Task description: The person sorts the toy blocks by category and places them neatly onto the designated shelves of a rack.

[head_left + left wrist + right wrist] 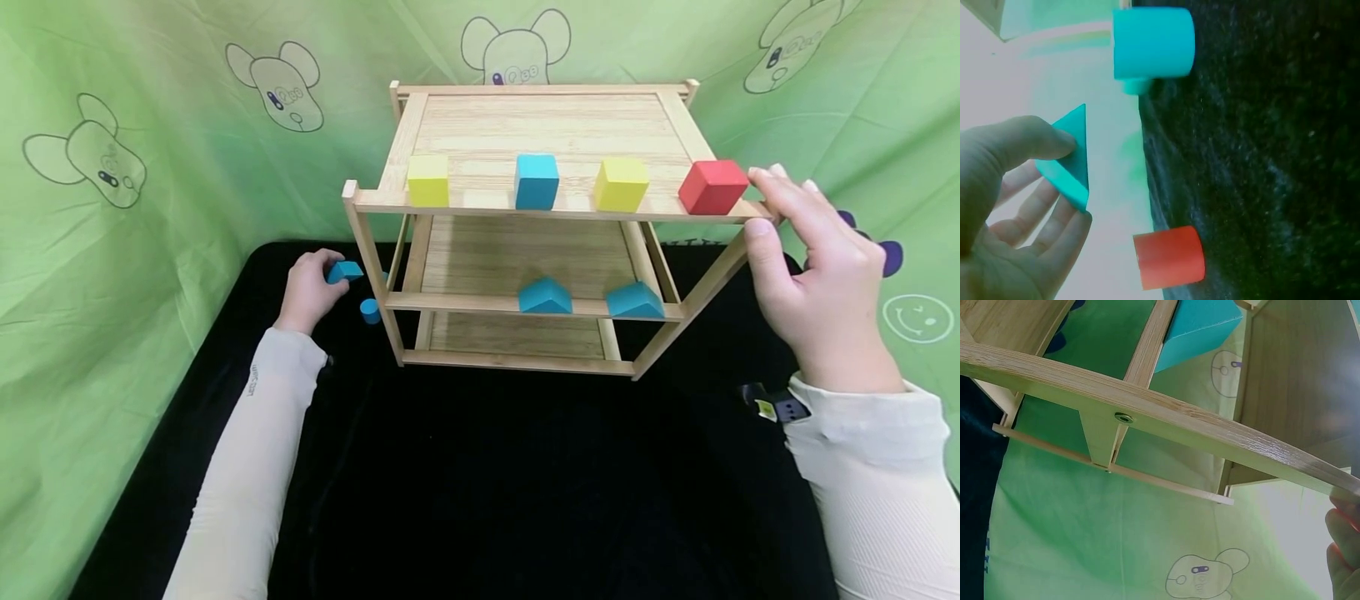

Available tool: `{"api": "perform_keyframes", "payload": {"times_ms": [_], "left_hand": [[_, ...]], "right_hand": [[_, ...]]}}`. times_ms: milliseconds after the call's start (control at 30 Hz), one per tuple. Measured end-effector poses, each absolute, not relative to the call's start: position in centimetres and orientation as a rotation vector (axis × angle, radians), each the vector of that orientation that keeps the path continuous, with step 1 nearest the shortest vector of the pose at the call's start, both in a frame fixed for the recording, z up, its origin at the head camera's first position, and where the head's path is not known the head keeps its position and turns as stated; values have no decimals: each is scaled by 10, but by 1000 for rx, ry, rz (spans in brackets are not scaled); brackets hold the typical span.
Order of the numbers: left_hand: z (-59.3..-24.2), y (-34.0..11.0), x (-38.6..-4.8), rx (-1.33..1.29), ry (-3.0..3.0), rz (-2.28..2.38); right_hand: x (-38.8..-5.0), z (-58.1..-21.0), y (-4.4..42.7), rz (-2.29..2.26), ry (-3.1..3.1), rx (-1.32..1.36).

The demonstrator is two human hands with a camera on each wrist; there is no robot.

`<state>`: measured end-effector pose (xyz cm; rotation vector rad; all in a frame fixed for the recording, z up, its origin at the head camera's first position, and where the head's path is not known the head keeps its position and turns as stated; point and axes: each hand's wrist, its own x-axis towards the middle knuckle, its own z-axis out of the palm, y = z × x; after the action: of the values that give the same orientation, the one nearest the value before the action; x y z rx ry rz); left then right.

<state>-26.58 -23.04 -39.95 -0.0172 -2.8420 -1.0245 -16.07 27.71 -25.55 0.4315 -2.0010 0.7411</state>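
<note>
1. One left hand [307, 287], its fingers pinching one blue triangular block [345, 272] between thumb and fingertips.
2. Near those left fingers, on the side toward the rack, one blue cylinder [370, 312] on the black tabletop [540, 483].
3. Also near the left fingers, seen from the left wrist, one red cylinder [1170, 257]; a further blue piece [1135, 86] shows beyond the blue cylinder, too hidden to tell its shape.
4. One right hand [828, 275], its thumb and fingers gripping the front right corner of one wooden rack [540, 125] with three boards.
5. Leftward from the right fingers, four cubes in a row on the top board: one red cube [712, 187] just beside them, then one yellow cube [620, 185], one blue cube [536, 182] and, farthest, a second yellow cube [428, 181].
6. Lower than the right fingers, two more blue triangular blocks [545, 297] at the middle board's front edge, making three.
7. Beyond both hands' fingers, one green curtain [187, 183] showing four mouse heads [285, 87].
</note>
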Motion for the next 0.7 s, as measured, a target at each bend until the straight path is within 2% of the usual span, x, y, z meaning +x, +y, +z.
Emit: {"api": "perform_keyframes", "payload": {"times_ms": [700], "left_hand": [[-394, -222, -239, -79, -2710, -1117]], "right_hand": [[-161, -257, 278, 747, -1997, 431]]}}
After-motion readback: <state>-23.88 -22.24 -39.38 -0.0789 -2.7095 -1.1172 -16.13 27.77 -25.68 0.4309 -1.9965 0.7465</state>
